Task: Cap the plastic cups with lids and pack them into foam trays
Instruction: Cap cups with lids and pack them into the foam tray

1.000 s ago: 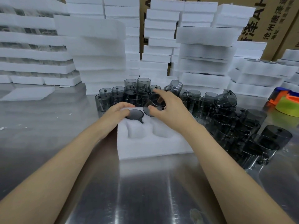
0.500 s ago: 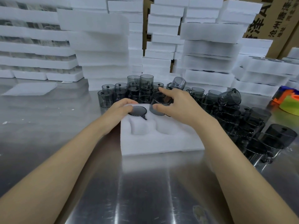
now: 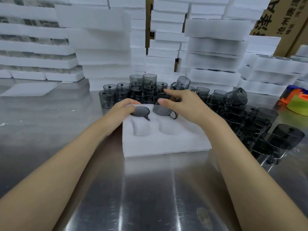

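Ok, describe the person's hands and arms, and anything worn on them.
The left hand and right hand are bare: no gloves, rings, watch or bands. Both forearms are bare too, with no sleeves in view. The right thumbnail looks short and unpainted.

Reflective steel table [image 3: 150,189] carries one white foam tray [image 3: 166,144] at centre, smoky grey cups [image 3: 250,117] clustered behind and right of it, foam stacks [image 3: 103,52] along the back, a flat foam sheet [image 3: 28,89] far left, and a multicoloured object [image 3: 296,104] at the right edge.
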Available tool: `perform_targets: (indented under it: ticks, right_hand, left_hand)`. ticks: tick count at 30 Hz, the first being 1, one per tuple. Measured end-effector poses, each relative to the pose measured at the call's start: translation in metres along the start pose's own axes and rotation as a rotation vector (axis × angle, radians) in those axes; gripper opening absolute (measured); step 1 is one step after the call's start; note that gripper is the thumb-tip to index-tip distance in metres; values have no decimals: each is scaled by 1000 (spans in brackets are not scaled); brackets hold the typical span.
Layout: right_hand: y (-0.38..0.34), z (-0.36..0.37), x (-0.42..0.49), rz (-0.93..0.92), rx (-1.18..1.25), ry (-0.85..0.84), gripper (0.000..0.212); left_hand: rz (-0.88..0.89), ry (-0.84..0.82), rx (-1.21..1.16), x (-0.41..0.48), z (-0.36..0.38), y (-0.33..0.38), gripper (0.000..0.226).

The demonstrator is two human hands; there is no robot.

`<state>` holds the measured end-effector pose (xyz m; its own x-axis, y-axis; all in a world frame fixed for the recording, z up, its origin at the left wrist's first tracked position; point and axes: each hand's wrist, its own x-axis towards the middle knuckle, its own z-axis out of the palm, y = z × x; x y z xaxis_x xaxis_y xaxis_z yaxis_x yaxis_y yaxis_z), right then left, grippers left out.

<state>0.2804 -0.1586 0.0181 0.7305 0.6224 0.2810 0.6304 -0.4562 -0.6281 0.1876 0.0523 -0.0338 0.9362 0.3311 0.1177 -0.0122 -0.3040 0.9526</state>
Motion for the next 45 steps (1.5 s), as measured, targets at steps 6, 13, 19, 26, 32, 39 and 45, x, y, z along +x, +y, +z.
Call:
perform_targets:
  ticks: [6,13,19,26,32,39,45]
  right_hand:
    - [-3,0,0,37,-103,-9,58]
    - [-5,3,2,65,-194,-19,60]
    - [-4,2,2,80,-217,-48,61]
    - [-7,4,2,96,-248,-79,61]
    - [-8,8,4,101,-255,-124,63]
    - [-7,20,8,80,-193,-298,61]
    - [-3,23,2,141,-427,-426,62]
  left_hand:
    - [3,10,-1,0,2,0,24]
    - [19,18,25,0,3,0,24]
    - [52,39,-18,2,5,-2,21]
    - [67,58,6,10,0,-9,33]
    - [0,67,87,30,-8,-22,44]
    - [68,46,57,16,-7,-17,37]
    - [115,24,51,3,-3,-12,50]
